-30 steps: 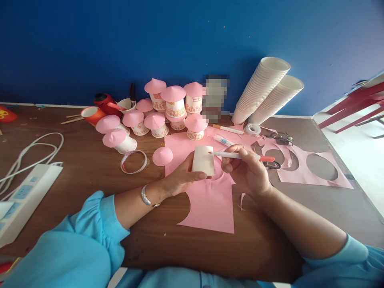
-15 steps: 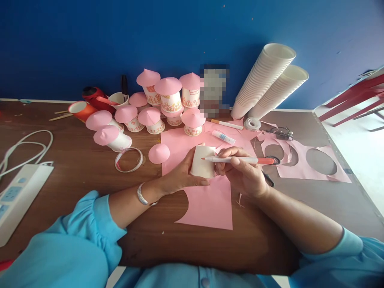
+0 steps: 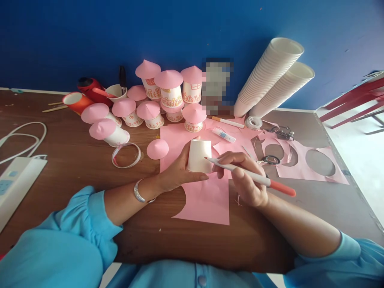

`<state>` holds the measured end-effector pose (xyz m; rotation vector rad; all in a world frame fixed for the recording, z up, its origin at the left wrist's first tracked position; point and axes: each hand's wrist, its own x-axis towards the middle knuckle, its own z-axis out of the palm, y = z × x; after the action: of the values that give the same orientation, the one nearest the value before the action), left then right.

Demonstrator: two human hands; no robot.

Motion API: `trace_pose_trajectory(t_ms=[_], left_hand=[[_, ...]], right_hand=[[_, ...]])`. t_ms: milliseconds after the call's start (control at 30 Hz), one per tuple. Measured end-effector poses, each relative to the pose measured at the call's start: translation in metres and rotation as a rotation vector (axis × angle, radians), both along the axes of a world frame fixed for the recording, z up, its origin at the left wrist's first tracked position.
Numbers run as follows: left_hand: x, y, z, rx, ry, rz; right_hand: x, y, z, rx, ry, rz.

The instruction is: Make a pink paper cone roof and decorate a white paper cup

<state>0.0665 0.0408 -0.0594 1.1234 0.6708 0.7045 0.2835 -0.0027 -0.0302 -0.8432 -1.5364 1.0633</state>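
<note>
My left hand point(image 3: 183, 168) grips a plain white paper cup point(image 3: 200, 155), turned with its narrow end up, thumb along the lower rim. In my right hand point(image 3: 247, 180) is a felt-tip pen point(image 3: 255, 176) with a white barrel and an orange-red end. Its tip is close to the cup's right side; whether it touches I cannot tell. No marks show on the side of the cup facing me. Pink paper point(image 3: 207, 200) with a curved cut edge lies beneath both hands. A small pink paper cone point(image 3: 157, 149) rests left of my left hand.
Several decorated cups with pink cone roofs point(image 3: 169, 88) stand at the back. Two tall stacks of white cups point(image 3: 270, 76) lean on the blue wall. A glue stick point(image 3: 224, 135), scissors point(image 3: 271, 160), a tape roll point(image 3: 253, 122), a white ring point(image 3: 126, 155) and a power strip point(image 3: 21, 184) lie around.
The pen's rear end has swung down toward me, so the pen now slants more. My left hand has tipped the cup more upright. The scissors show more.
</note>
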Motion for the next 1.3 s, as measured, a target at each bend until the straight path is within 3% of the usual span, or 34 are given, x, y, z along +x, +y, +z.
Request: trace_pose_trajectory(t_ms=[100,433,1300], left_hand=[[0.001,0.0,0.0,0.001,0.018,0.006],[0.001,0.001,0.002,0.086,0.082,0.015],[0.003,0.001,0.007,0.204,0.149,-0.012]], right_hand=[[-0.003,-0.002,0.005,0.183,-0.05,-0.009],[-0.011,0.0,0.008,0.555,-0.351,-0.065],[-0.011,0.0,0.006,0.558,-0.466,-0.09]])
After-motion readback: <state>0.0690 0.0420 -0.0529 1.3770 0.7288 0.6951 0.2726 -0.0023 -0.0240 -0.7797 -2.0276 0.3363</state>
